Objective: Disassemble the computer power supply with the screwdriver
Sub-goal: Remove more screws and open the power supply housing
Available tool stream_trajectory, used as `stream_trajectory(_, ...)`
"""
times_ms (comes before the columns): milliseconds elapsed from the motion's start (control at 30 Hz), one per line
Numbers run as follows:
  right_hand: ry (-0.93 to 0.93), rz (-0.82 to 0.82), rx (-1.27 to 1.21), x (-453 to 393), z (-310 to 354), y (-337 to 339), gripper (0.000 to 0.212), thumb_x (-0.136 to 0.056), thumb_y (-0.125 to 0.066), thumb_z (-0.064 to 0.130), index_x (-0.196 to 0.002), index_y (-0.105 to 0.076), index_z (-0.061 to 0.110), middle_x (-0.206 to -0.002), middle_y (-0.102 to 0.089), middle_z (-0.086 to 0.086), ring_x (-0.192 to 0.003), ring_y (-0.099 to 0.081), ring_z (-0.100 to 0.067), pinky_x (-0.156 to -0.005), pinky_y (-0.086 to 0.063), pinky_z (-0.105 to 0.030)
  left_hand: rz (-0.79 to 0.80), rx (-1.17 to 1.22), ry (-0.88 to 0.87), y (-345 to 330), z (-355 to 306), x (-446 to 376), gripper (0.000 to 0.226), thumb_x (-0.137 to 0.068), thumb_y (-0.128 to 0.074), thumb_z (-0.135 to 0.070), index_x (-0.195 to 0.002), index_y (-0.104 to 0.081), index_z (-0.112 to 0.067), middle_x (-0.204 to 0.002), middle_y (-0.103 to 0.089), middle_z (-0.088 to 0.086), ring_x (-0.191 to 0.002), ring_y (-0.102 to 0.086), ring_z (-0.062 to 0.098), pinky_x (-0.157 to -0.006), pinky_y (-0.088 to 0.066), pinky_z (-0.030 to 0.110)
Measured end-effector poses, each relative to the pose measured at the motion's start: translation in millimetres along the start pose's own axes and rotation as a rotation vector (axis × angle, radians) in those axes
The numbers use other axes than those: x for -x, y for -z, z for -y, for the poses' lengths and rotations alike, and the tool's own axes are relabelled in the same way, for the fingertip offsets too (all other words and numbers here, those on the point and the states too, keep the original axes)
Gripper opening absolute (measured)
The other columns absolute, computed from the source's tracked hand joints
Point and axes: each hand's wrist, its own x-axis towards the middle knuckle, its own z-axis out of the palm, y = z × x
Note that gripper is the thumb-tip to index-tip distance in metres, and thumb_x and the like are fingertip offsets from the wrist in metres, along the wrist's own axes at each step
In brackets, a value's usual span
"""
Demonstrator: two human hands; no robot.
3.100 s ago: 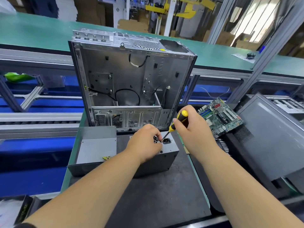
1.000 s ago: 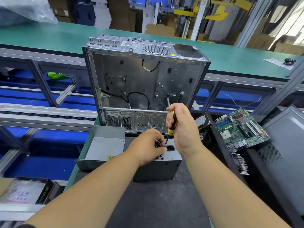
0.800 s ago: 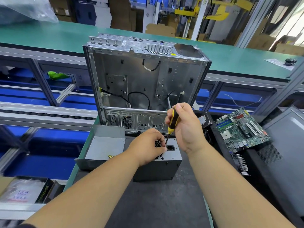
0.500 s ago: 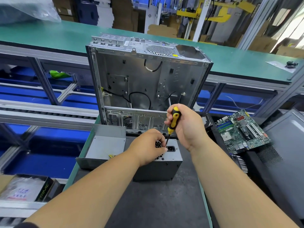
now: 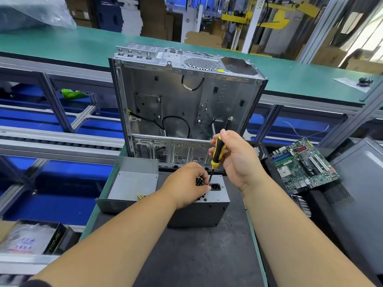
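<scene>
Right hand (image 5: 236,160) holds yellow-black screwdriver (image 5: 217,154), tip down on grey metal power supply box (image 5: 207,206). Left hand (image 5: 186,187) grips box top. Box sits on dark worktop (image 5: 196,255), open silver computer case (image 5: 186,100) behind.

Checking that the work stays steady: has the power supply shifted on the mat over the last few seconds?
No. The power supply sits in the same spot in front of the open computer case, beside the grey cover, as before; only the camera moved.
</scene>
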Motion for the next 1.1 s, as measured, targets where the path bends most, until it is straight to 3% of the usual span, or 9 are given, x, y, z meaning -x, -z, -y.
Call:
stream_trajectory(200, -0.026, -0.020, 0.045, 1, 5, -2, 0.035, -0.105, -0.044, 0.030, -0.087, -0.067, 0.011, -0.071, -0.064, -0.001, -0.072, -0.063, -0.017, -0.080, -0.056, -0.036, 0.001, -0.014, 0.003, 1, -2, 0, 0.018, -0.082, -0.072, -0.039, -0.074, -0.055, -0.040, -0.106, -0.052, -0.022, -0.101, -0.054, 0.004, -0.093, -0.049, 0.037)
stream_trajectory(433, -0.047, 0.049, -0.128, -1, -1, -12, 0.055, -0.108, -0.027, 0.043, -0.076, -0.057, 0.010, -0.060, -0.041, -0.001, -0.058, -0.036, -0.013, -0.063, -0.036, -0.027, 0.000, -0.015, 0.017, 1, -2, 1, 0.017, -0.081, -0.072, -0.038, -0.074, -0.056, -0.037, -0.106, -0.052, -0.021, -0.102, -0.054, 0.005, -0.092, -0.048, 0.037)
stream_trajectory(500, -0.033, 0.063, -0.113, 0, -2, -10, 0.048, -0.104, -0.035, 0.046, -0.078, -0.057, 0.012, -0.060, -0.041, -0.001, -0.058, -0.037, -0.013, -0.062, -0.037, -0.026, -0.002, -0.008, 0.017, 1, -3, 0, 0.017, -0.081, -0.072, -0.038, -0.075, -0.057, -0.036, -0.106, -0.052, -0.021, -0.101, -0.054, 0.005, -0.091, -0.049, 0.036)
stream_trajectory(567, -0.016, 0.074, -0.069, 1, -3, -9, 0.027, -0.096, -0.048, 0.040, -0.085, -0.052, 0.015, -0.064, -0.046, 0.001, -0.060, -0.041, -0.014, -0.068, -0.036, -0.030, -0.003, -0.006, 0.015, 1, -3, 0, 0.017, -0.081, -0.072, -0.038, -0.075, -0.056, -0.037, -0.105, -0.052, -0.021, -0.100, -0.054, 0.004, -0.090, -0.049, 0.036)
stream_trajectory(633, -0.013, 0.076, -0.026, 1, -3, -7, 0.020, -0.092, -0.051, 0.035, -0.088, -0.047, 0.017, -0.068, -0.053, 0.001, -0.064, -0.047, -0.015, -0.071, -0.038, -0.033, -0.005, -0.012, 0.017, 1, -2, 0, 0.017, -0.081, -0.072, -0.040, -0.075, -0.056, -0.038, -0.105, -0.052, -0.021, -0.100, -0.054, 0.004, -0.090, -0.049, 0.036)
stream_trajectory(800, -0.026, 0.071, -0.028, 0, 1, -3, 0.019, -0.101, -0.053, 0.025, -0.087, -0.054, 0.012, -0.078, -0.061, 0.000, -0.072, -0.059, -0.017, -0.079, -0.051, -0.035, -0.003, -0.006, 0.016, 2, -2, 0, 0.018, -0.080, -0.072, -0.040, -0.074, -0.056, -0.041, -0.105, -0.052, -0.021, -0.099, -0.055, 0.005, -0.091, -0.049, 0.036)
stream_trajectory(967, -0.034, 0.009, -0.003, -1, 7, -4, 0.023, -0.103, -0.051, 0.023, -0.090, -0.063, 0.007, -0.072, -0.064, -0.002, -0.073, -0.064, -0.021, -0.075, -0.055, -0.034, -0.010, 0.015, 0.026, 1, -1, -1, 0.019, -0.080, -0.074, -0.039, -0.073, -0.057, -0.040, -0.105, -0.053, -0.021, -0.099, -0.055, 0.004, -0.092, -0.048, 0.036)
stream_trajectory(1100, -0.064, 0.054, -0.071, 0, 5, -13, 0.041, -0.107, -0.035, 0.026, -0.080, -0.058, 0.006, -0.063, -0.052, -0.004, -0.062, -0.049, -0.017, -0.072, -0.046, -0.032, -0.018, 0.011, 0.027, 1, -1, 0, 0.018, -0.079, -0.075, -0.040, -0.073, -0.058, -0.038, -0.106, -0.053, -0.022, -0.101, -0.055, 0.003, -0.093, -0.048, 0.034)
